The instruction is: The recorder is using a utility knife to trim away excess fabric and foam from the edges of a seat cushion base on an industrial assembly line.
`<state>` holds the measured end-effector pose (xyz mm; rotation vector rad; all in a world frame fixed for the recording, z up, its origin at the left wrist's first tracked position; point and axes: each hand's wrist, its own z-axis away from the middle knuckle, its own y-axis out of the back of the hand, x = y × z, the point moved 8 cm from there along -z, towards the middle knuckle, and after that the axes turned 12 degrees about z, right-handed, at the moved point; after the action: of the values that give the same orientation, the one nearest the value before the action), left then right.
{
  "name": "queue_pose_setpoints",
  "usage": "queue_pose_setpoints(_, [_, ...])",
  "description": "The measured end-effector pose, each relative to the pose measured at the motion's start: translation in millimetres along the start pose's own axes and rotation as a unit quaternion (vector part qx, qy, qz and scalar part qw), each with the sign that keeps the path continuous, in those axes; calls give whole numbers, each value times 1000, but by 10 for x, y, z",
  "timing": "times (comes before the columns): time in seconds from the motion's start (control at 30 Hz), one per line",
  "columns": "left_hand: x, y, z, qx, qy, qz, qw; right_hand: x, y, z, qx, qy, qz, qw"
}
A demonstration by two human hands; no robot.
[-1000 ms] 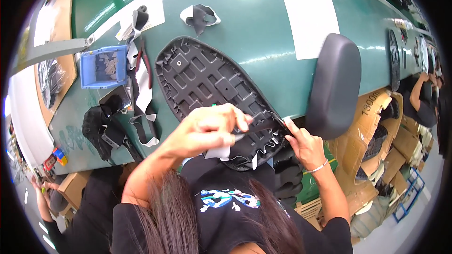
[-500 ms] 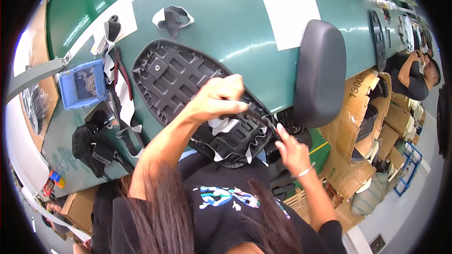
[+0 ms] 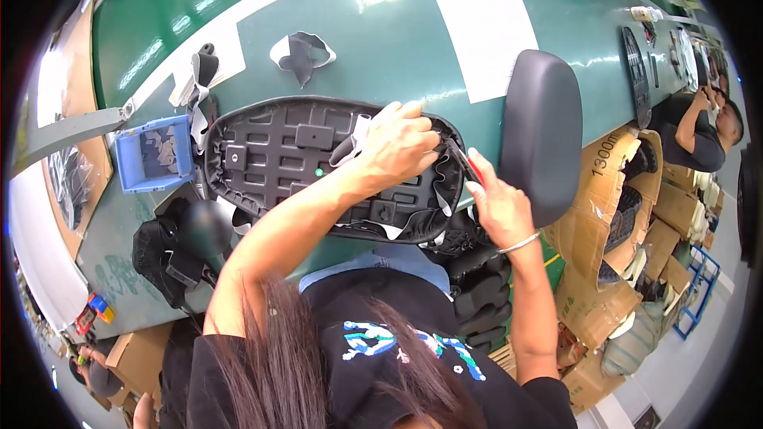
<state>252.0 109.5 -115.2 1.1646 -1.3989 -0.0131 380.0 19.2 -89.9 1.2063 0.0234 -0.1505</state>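
A long padded seat part [image 3: 270,160] lies underside up on the green table in front of me, its ribbed black plastic base framed by gathered black cover fabric with pale strips. My left hand [image 3: 399,143] is closed over its right end, pinching the cover edge; the exact grip is partly hidden. In my right hand [image 3: 505,210], just off that end, is a red-handled tool [image 3: 475,168] with narrow dark jaws, pliers or scissors. Those jaws meet the cover edge beside my left fingers. A pale fabric flap [image 3: 350,147] lies on the base by my left wrist.
A smooth black seat cushion [image 3: 542,135] stands at the right table edge, near my right hand. Further left are a blue bin [image 3: 153,155] of small grey pieces and a black bundle [image 3: 168,250]. Cardboard boxes [image 3: 592,238] stand right of the table; another person [image 3: 699,131] is beyond.
The seat part has turned from a slant to lie nearly level across the table, covering the red-handled tool and straps on its left. Both hands stay at its right end, my left a little higher.
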Motion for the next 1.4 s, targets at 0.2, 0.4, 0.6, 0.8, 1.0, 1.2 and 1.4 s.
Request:
queue_pose_setpoints(0.2, [-269,687,114,389,-27,158,907,-222,-317,482,26,-63,-125,990])
queue_pose_setpoints(0.4, [-714,584,51,313,179,273,892,-538,-316,801,-3,-86,-47,995])
queue_pose_setpoints(0.6, [-1131,506,439,157,513,541,647,-268,255,-424,12,89,95,991])
queue_pose_setpoints(0.8, [-445,796,-81,12,98,576,812,-461,443,-1212,1,312,-26,950])
queue_pose_setpoints(1.0, [-902,749,-124,144,144,713,671,-442,298,-885,-29,190,47,980])
queue_pose_setpoints(1.2, [-288,1638,-97,187,35,427,884,-285,251,-435,27,100,28,994])
queue_pose_setpoints(1.4, [-342,581,-295,-54,19,79,995,-305,210,-561,1,110,22,994])
